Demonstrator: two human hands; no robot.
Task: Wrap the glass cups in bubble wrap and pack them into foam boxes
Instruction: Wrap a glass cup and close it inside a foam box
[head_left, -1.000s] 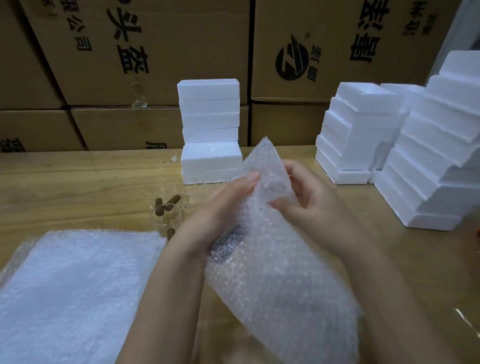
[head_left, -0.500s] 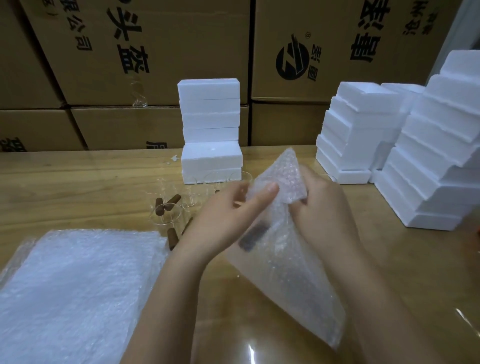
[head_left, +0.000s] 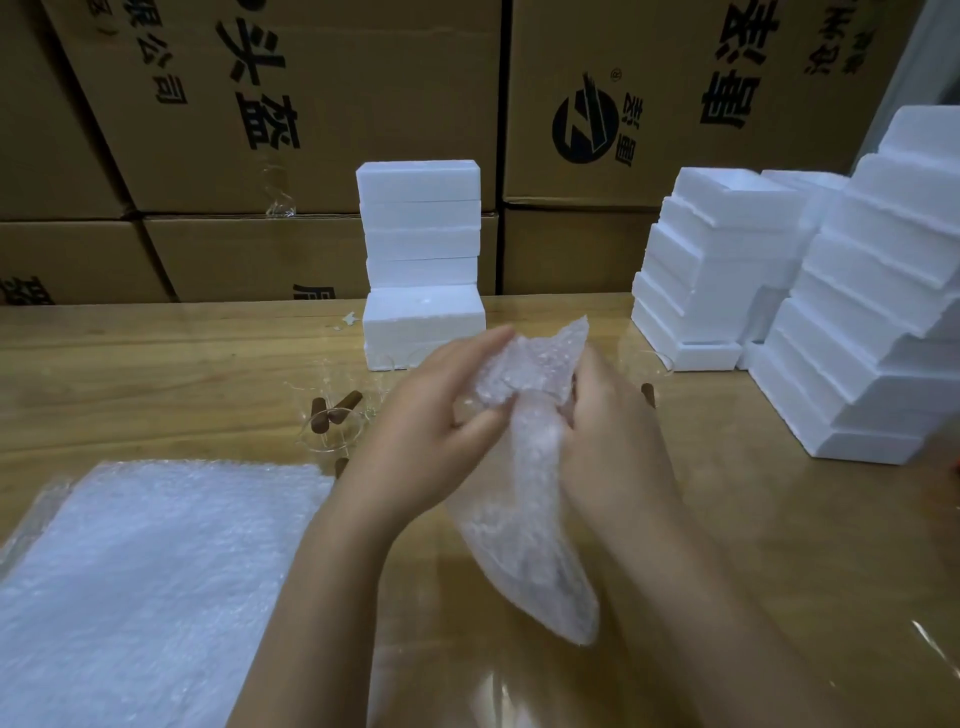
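Bubble wrap (head_left: 524, 483): light, soft, springy; bunched between both hands above the table (head_left: 156, 364), loose tail hanging below the fingers.
Left hand (head_left: 436, 415): fingers curled on the bunched top.
Right hand (head_left: 613, 431): fingers closed round the same bundle.
Glass cup: probably inside the bundle, hidden; fragile, so hold it gently through the padding.

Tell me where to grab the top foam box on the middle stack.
Best take the top foam box by its two short end faces, coming from the front: both ends stand free and flat, while the cardboard cartons close off the back.
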